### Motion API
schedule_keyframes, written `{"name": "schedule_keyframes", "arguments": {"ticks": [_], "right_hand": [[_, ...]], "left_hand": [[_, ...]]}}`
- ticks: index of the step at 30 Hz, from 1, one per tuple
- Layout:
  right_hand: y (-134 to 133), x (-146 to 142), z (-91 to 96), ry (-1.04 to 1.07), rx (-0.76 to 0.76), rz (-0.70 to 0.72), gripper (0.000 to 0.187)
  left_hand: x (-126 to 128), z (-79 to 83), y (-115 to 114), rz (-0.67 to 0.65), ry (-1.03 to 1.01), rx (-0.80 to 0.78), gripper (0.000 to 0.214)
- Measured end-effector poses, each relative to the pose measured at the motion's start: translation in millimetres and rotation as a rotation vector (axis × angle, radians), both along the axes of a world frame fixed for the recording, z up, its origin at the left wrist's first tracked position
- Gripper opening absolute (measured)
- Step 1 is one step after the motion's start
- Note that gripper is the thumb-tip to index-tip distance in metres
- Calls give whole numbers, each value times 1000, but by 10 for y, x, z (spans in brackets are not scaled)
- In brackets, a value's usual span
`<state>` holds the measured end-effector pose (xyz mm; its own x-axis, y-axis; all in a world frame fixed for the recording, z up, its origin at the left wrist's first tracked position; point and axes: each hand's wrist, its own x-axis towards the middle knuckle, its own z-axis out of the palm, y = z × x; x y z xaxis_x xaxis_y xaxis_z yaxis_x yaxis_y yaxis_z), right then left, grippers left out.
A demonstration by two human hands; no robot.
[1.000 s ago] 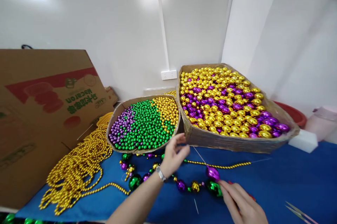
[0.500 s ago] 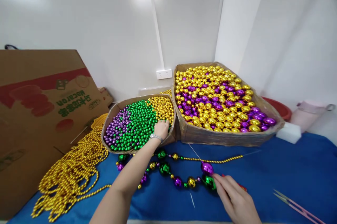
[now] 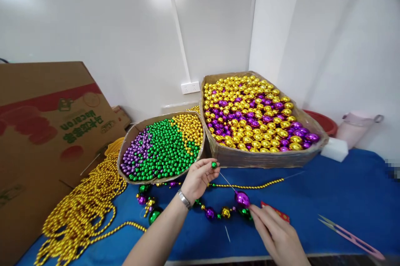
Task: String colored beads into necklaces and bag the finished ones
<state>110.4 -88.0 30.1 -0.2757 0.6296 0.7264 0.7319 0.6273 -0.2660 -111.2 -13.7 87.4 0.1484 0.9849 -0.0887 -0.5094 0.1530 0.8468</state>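
My left hand (image 3: 196,177) pinches a small green bead (image 3: 214,165) just in front of the small cardboard tray (image 3: 125,149), which holds purple, green and gold beads. A thin needle (image 3: 227,181) runs from that bead down to a large purple ball (image 3: 242,198). My right hand (image 3: 276,237) has its fingertips closed at the purple ball, on the end of a beaded string (image 3: 210,212) of green, purple and gold balls lying on the blue cloth (image 3: 328,199).
A bigger cardboard tray (image 3: 265,158) of gold and purple balls stands behind. Gold bead strands (image 3: 81,212) pile up at the left beside a cardboard box (image 3: 40,133). Thread snips (image 3: 350,237) lie at the right, a red card (image 3: 276,212) near my right hand, a white block (image 3: 334,149) further back.
My left hand came back out of the small tray with a green bead and now holds it at the needle tip. My right hand stayed on the string.
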Motion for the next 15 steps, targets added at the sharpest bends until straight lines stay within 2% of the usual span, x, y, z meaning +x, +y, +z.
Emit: {"name": "schedule_keyframes", "arguments": {"ticks": [10, 15], "right_hand": [[-21, 121, -100, -15, -87, -21, 35], [-19, 238, -33, 7, -166, -53, 29]], "left_hand": [[127, -18, -60, -21, 70, 36, 28], [306, 83, -83, 1, 259, 195, 30]]}}
